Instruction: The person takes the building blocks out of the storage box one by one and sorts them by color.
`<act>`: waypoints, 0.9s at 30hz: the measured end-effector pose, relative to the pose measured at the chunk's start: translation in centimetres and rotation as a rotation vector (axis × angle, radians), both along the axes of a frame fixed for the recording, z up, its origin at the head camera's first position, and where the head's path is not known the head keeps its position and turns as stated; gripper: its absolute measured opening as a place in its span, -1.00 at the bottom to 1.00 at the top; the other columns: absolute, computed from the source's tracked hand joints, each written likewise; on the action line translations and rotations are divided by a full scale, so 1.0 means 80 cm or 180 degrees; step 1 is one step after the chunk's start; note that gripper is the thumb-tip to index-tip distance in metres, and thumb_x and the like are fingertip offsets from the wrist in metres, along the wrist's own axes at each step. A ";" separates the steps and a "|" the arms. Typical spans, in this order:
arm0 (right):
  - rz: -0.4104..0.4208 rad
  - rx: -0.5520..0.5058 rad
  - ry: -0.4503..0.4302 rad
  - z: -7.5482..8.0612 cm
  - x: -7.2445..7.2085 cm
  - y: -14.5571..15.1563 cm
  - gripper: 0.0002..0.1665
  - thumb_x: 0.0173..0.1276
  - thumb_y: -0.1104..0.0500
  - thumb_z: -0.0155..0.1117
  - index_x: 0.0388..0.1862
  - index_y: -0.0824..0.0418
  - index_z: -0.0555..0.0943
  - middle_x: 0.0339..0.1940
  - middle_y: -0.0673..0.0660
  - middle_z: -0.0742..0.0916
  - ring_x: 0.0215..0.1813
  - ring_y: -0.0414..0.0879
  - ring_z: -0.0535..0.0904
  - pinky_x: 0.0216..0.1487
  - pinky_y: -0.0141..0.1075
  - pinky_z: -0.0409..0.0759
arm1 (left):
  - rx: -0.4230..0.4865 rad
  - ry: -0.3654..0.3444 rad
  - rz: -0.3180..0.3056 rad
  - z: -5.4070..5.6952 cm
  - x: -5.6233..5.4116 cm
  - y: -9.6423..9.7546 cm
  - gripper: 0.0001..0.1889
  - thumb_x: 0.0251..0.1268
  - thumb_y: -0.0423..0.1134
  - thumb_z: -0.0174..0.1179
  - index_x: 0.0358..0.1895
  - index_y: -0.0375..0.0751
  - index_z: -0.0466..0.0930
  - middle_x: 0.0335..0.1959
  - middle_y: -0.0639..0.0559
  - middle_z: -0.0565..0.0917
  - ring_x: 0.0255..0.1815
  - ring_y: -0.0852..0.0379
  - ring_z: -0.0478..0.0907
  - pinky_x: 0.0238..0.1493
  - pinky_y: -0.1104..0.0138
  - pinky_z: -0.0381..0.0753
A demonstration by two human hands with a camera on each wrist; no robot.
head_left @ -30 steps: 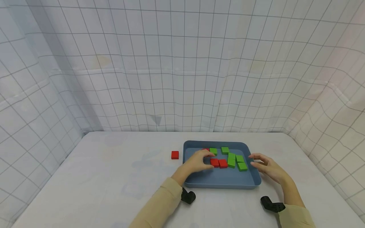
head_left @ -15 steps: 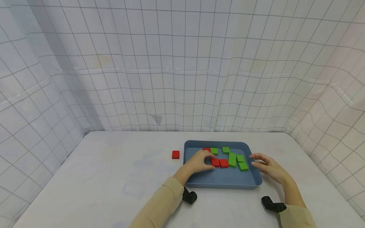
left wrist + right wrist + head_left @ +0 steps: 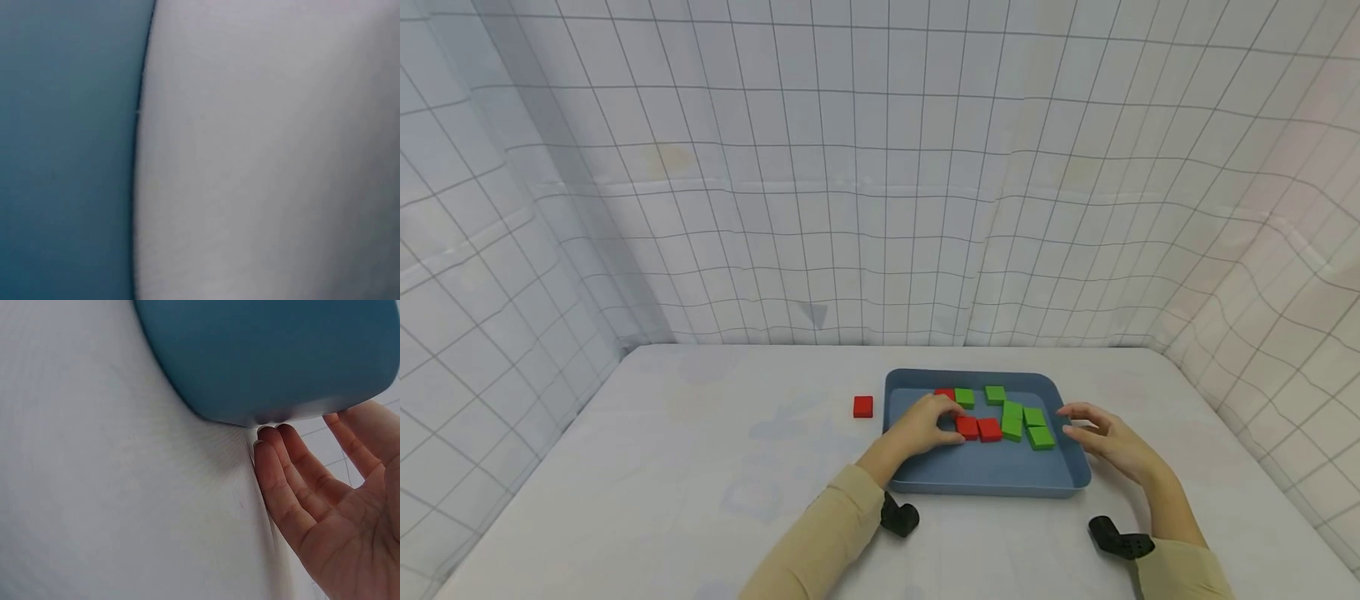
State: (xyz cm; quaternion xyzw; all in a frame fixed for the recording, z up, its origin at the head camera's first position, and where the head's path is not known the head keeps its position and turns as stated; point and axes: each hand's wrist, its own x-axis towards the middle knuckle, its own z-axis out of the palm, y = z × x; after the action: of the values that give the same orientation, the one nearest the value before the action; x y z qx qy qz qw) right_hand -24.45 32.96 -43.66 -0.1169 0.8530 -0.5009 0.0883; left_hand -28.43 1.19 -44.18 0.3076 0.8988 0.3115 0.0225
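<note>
In the head view, my left hand (image 3: 917,429) is over the left part of a blue tray (image 3: 988,490). Its thumb and fingers are parted and curved, the tips by the left side of a red block (image 3: 966,429); whether they touch it I cannot tell. A second red block (image 3: 990,431) lies against the first. My right hand (image 3: 1112,442), fingers loosely curved and holding nothing, is at the tray's right side, as the right wrist view also shows; contact with the wall is unclear. The left wrist view shows only tray wall (image 3: 62,150) and white cloth.
Several green blocks (image 3: 1012,422) lie in the tray's right half and along its back. Another red block (image 3: 945,393), partly hidden by my left hand, is at the back left. One red block (image 3: 863,407) is on the white table (image 3: 700,467), left of the tray.
Both hands keep the same pose and place by the tray. The whole head view has shifted slightly, and the blocks stay as they were.
</note>
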 end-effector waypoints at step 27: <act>0.0041 -0.0034 0.0016 0.003 0.003 0.000 -0.45 0.37 0.10 0.08 0.25 0.34 0.27 0.24 0.39 0.33 0.24 0.37 0.26 0.12 0.17 0.32 | 0.0982 0.0124 -0.0220 0.015 0.005 -0.015 -0.69 0.03 -0.29 0.29 -0.10 -0.20 0.56 -0.26 0.07 0.50 -0.19 0.05 0.46 -0.14 0.28 0.49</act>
State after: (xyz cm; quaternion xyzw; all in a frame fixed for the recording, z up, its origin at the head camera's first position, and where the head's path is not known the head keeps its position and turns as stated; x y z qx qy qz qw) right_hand -24.22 32.94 -43.42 -0.1241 0.8498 -0.5046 0.0887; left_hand -28.00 0.00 -43.02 0.3440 0.8294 0.4389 -0.0317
